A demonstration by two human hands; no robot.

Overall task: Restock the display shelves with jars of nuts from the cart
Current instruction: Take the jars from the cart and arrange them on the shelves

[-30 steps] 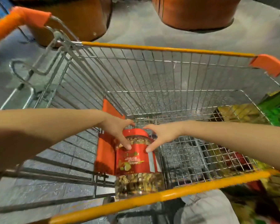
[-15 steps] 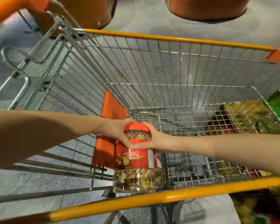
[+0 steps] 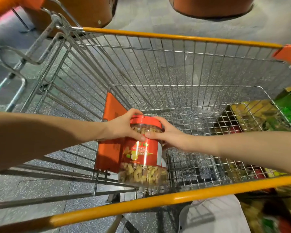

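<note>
Step in hand: taking a jar out of the cart, judging by the two-handed hold; no shelving begun.

Jar of nuts [image 3: 141, 153] sat in the near-left corner of the cart [image 3: 175, 73], just beside the orange flap [image 3: 111, 118] on the cart's left end. Appeared to be the only jar in the basket. Whether its base rested on the wire floor or was clear of it could not be told; the lower part was blurred.

Left grip [image 3: 123, 130] was clasped round the jar's upper left side, thumb across the front below the red lid [image 3: 144, 119], fingers over the lid's far edge. Right grip [image 3: 171, 137] was clasped on the opposite side, thumb tip meeting the left thumb at the front. Both were holding the jar and nothing else.

Orientation: long axis close to vertical, lid up, clear base down with nuts showing through. Red label faced the wearer.

Next move, as judged: lift straight up past the near orange rim [image 3: 141, 204], keeping the jar upright, then carry it toward the shelves, which were out of view. Colourful packaged goods [image 3: 259, 115] lay outside the cart's right wall.
</note>
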